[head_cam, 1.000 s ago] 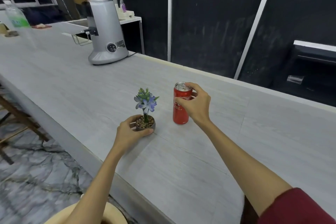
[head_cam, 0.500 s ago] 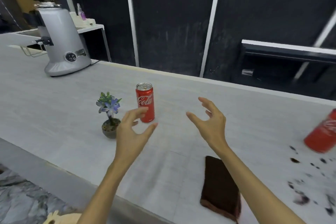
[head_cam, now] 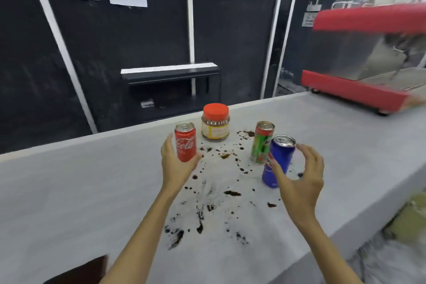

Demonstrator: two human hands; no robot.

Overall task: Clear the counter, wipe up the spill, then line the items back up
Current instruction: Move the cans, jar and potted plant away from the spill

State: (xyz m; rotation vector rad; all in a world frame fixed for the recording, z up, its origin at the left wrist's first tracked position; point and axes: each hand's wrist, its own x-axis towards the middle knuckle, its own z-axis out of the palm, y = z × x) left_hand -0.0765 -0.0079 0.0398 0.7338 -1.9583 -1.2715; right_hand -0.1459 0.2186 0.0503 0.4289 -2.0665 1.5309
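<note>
Evenly and rather brightly lit from above, with soft, faint shadows on the pale tabletop (head_cam: 69, 191). Slightly soft all over; heavy motion blur on the red machine (head_cam: 368, 53) at the right edge. Wide-angle bending of the wall's white strips (head_cam: 60, 39). Small glints on the can tops (head_cam: 184, 126).
</note>
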